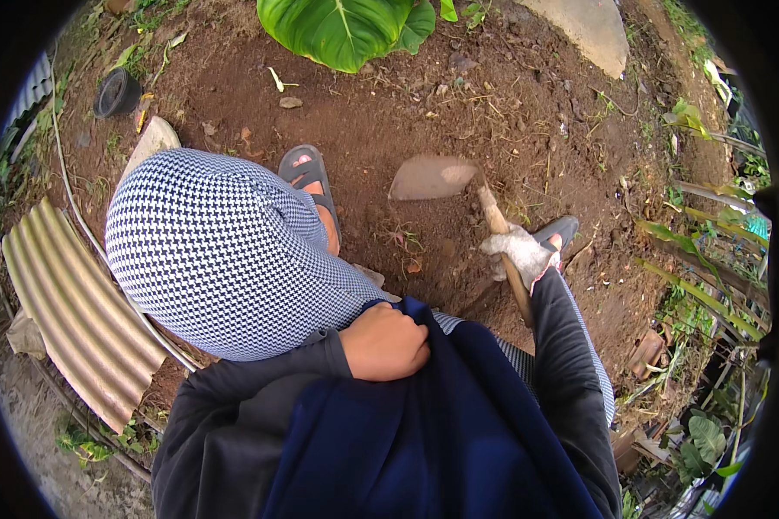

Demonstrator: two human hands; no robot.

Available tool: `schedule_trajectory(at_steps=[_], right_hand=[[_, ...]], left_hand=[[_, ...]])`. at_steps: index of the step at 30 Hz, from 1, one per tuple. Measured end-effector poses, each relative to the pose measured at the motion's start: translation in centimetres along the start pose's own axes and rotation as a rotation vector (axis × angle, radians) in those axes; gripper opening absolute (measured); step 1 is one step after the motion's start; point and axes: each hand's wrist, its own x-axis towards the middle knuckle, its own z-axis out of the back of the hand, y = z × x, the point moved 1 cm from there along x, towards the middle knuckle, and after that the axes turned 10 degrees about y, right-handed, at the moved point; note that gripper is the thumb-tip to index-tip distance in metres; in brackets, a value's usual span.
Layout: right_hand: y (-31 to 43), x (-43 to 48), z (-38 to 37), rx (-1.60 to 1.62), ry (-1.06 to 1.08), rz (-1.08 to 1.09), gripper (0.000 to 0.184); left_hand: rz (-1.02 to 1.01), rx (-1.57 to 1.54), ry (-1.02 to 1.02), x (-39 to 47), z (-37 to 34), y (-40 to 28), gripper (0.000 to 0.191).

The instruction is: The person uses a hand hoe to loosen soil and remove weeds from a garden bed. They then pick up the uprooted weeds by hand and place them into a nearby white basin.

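In a pale knitted work glove, my right hand (pixel 524 254) grips the wooden handle (pixel 497 217) of a hoe. The hoe's broad metal blade (pixel 433 178), blurred, is low over the brown soil (pixel 389 117) or touching it; I cannot tell which. Bare and clenched, my left hand (pixel 384 342) rests at my lap, with the gathered edge of a navy cloth garment (pixel 422 324) in its fist. The handle's lower end is hidden behind my right sleeve.
My sandalled feet stand either side of the blade. A large green leaf (pixel 341 29) overhangs the soil ahead, near a flat stone slab (pixel 587 32). To the left are a black plant pot (pixel 117 93), a corrugated sheet (pixel 81 311) and a thin pale pipe (pixel 71 188). Plants (pixel 707 292) line the right.
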Motion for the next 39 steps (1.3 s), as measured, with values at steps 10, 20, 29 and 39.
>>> schedule_trajectory(at_steps=[10,20,29,39], right_hand=[[11.0,10.9,-4.1,-0.257,0.032,0.23,0.037],[15.3,13.4,-8.2,-1.192,-0.87,0.698,0.038],[0.8,13.9,-14.2,-1.442,-0.021,0.367,0.074],[4.4,12.1,-1.9,-0.719,-0.496,0.621,0.021]], left_hand=[[0.031,0.023,-0.003,-0.4,0.3,0.0,0.032],[0.061,-0.03,-0.063,-1.4,0.7,0.7,0.031],[0.051,0.015,-0.119,-1.7,1.3,0.9,0.029],[0.042,0.057,-0.104,-2.0,1.4,0.6,0.028]])
